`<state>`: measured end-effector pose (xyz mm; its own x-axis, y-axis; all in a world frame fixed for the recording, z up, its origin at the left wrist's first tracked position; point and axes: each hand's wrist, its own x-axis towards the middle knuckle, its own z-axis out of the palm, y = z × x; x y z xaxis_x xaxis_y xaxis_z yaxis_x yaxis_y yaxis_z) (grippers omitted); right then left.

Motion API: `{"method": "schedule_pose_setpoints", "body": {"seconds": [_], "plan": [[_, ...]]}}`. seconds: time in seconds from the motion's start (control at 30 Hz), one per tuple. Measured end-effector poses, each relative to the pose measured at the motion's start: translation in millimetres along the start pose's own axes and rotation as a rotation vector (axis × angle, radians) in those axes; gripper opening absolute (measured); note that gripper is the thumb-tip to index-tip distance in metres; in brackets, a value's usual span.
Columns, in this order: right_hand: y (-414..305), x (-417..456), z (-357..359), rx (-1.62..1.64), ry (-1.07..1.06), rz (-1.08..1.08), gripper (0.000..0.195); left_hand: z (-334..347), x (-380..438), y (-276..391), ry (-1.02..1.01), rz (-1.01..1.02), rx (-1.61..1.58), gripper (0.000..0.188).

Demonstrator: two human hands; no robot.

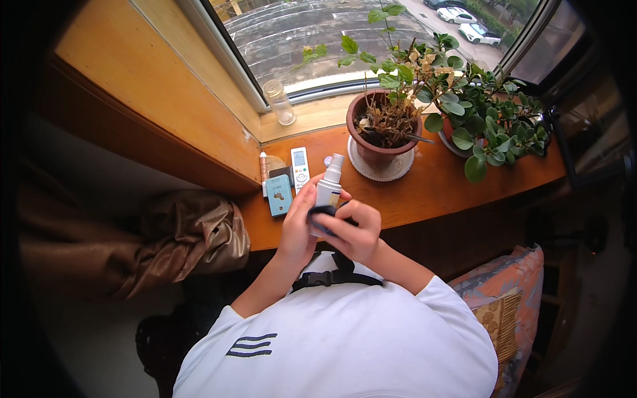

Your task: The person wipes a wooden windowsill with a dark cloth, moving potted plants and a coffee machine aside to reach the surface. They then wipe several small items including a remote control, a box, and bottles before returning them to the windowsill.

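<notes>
A white spray bottle [328, 188] with a capped nozzle and a label stands tilted between my hands, over the front edge of the wooden sill. My left hand [295, 226] wraps around it from the left. My right hand [362, 226] pinches a dark cloth [322, 219] and presses it on the lower part of the bottle. The cloth and fingers hide the bottle's lower side. Just beyond my left hand lie a light blue box [279, 196] and a white remote control [299, 166].
Left on the wooden sill [438, 184] lies a slim white-and-orange tube [263, 161]. A clear glass bottle [280, 104] stands by the window. A potted plant [380, 142] rests on a white saucer [380, 171], with a leafier plant [490, 124] to its right. A brown curtain [199, 239] bunches at left.
</notes>
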<state>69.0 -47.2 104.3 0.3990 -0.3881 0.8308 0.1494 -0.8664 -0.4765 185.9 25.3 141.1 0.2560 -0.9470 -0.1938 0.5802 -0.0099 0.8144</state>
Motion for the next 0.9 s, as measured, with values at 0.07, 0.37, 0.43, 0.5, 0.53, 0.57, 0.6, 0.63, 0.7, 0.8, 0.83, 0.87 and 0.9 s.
{"method": "schedule_pose_setpoints", "body": {"seconds": [0.07, 0.37, 0.43, 0.5, 0.53, 0.57, 0.6, 0.63, 0.7, 0.8, 0.83, 0.87, 0.9], "plan": [[3, -6, -1, 0.016, -0.023, -0.053, 0.031, -3, -2, 2, -0.078, 0.033, 0.033, 0.043], [18, 24, -29, -0.053, 0.041, -0.023, 0.028, -2, -16, 0, -0.001, 0.141, 0.361, 0.044], [23, 28, -32, -0.094, 0.095, 0.049, 0.031, 0, -18, 0, -0.025, 0.171, 0.417, 0.044], [30, 27, -28, -0.107, 0.247, 0.155, 0.031, 0, -18, 3, -0.101, 0.165, 0.450, 0.043], [24, 26, -28, -0.142, 0.217, 0.120, 0.030, 0, -17, 2, -0.091, 0.188, 0.462, 0.043], [17, 23, -29, -0.114, 0.163, 0.086, 0.031, 0, -18, 1, -0.081, 0.212, 0.474, 0.042], [15, 19, -29, -0.093, 0.094, 0.023, 0.032, 1, -18, 1, -0.071, 0.232, 0.489, 0.042], [15, 17, -30, -0.072, 0.025, -0.041, 0.033, 3, -17, 3, -0.074, 0.237, 0.476, 0.043], [22, 22, -31, -0.102, 0.105, 0.005, 0.029, 9, -17, 5, -0.078, 0.243, 0.446, 0.045], [32, 25, -32, -0.093, 0.369, 0.402, 0.017, 7, -18, 7, -0.054, 0.104, 0.402, 0.051], [37, 20, -34, -0.067, 0.438, 0.430, 0.017, 7, -17, 8, -0.034, 0.113, 0.396, 0.052], [35, 17, -36, -0.097, 0.420, 0.373, 0.018, 0, -14, 9, -0.069, 0.072, 0.443, 0.056], [30, 14, -37, -0.126, 0.401, 0.320, 0.019, -6, -10, 7, -0.076, 0.050, 0.331, 0.057]]}}
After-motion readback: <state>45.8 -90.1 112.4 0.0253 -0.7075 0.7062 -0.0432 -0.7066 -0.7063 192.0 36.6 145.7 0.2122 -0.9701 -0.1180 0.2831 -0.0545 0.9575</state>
